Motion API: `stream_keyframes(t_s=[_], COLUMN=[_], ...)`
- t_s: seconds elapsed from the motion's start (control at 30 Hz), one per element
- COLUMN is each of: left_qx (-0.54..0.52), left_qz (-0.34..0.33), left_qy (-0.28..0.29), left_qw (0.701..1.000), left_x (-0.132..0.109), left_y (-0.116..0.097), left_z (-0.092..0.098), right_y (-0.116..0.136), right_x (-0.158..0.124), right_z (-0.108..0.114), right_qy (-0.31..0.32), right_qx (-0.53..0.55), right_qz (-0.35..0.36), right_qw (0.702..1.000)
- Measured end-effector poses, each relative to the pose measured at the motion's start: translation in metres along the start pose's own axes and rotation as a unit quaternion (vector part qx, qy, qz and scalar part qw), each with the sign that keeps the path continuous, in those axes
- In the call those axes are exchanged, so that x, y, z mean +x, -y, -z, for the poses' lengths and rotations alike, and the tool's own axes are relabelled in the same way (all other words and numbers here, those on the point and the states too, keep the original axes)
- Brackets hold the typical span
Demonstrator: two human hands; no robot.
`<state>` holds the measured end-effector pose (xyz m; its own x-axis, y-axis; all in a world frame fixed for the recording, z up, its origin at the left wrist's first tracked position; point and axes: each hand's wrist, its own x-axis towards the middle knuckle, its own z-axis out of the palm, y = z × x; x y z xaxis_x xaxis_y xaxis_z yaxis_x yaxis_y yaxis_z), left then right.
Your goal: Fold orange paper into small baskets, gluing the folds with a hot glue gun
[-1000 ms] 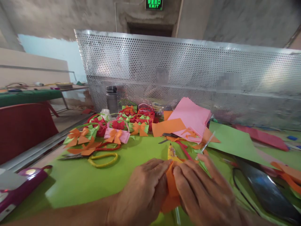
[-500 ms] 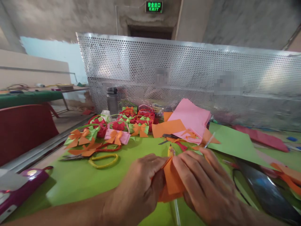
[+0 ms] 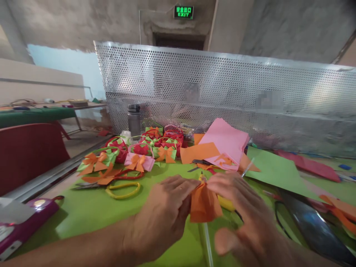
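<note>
My left hand [image 3: 162,215] pinches a folded piece of orange paper [image 3: 205,205] between thumb and fingers at its upper left. My right hand [image 3: 247,215] is open on the other side, thumb apart, its fingertips by the paper's top right edge. Beneath the paper and both hands lies what looks like a yellow hot glue gun [image 3: 226,203]. Its dark tip points away from me, and a clear glue stick [image 3: 207,243] comes out toward me. The paper and my hands hide most of its body.
Several small paper bags with bows [image 3: 139,162] stand at the back left, before a grey bottle [image 3: 134,120]. Yellow-handled scissors [image 3: 122,191] lie left, beyond a purple device [image 3: 30,222]. Pink sheets [image 3: 225,139], a green sheet [image 3: 278,170] and a phone [image 3: 314,226] lie right. A perforated metal screen [image 3: 222,78] closes the back.
My right hand has loosened from the orange paper, its thumb now spread away. The paper's lower part has opened out, and more of the yellow glue gun shows.
</note>
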<state>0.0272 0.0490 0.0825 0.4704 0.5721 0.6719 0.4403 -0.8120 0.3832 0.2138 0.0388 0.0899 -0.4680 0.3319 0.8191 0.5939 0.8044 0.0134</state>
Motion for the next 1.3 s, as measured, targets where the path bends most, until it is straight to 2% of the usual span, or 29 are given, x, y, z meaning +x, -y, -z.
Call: stream_keyframes(t_s=[0.07, 0.17, 0.33, 0.6, 0.8, 0.9, 1.0, 1.1, 1.3], left_qx=[0.035, 0.065, 0.079, 0.025, 0.028, 0.069, 0.109, 0.090, -0.023], left_qz=[-0.037, -0.057, -0.067, -0.041, -0.055, -0.051, -0.010, 0.033, 0.106], left_qy=[-0.010, 0.018, 0.026, 0.033, 0.040, 0.003, -0.065, -0.108, -0.036], left_qw=[0.999, 0.996, 0.994, 0.998, 0.997, 0.996, 0.992, 0.990, 0.993], left_x=[0.000, 0.003, 0.007, 0.011, 0.014, 0.015, 0.017, 0.017, 0.014], left_y=[0.003, 0.005, 0.007, 0.014, 0.019, 0.021, 0.018, 0.012, 0.006], left_z=[0.001, 0.004, 0.007, 0.006, 0.007, 0.012, 0.021, 0.026, 0.018], right_y=[-0.003, -0.007, -0.013, -0.020, -0.019, -0.020, -0.023, -0.027, -0.025], right_x=[0.003, 0.008, 0.012, 0.008, 0.011, 0.010, 0.007, 0.004, 0.001], right_z=[0.003, 0.000, -0.008, -0.015, -0.013, -0.013, -0.016, -0.018, -0.021], right_qy=[0.000, 0.019, 0.047, 0.029, 0.037, 0.017, -0.015, -0.038, -0.040], right_qx=[0.069, 0.167, 0.261, 0.269, 0.260, 0.217, 0.167, 0.139, 0.120], right_qz=[-0.071, -0.149, -0.163, -0.153, -0.141, -0.118, -0.099, -0.095, -0.078], right_qw=[0.995, 0.974, 0.950, 0.951, 0.954, 0.969, 0.981, 0.985, 0.989])
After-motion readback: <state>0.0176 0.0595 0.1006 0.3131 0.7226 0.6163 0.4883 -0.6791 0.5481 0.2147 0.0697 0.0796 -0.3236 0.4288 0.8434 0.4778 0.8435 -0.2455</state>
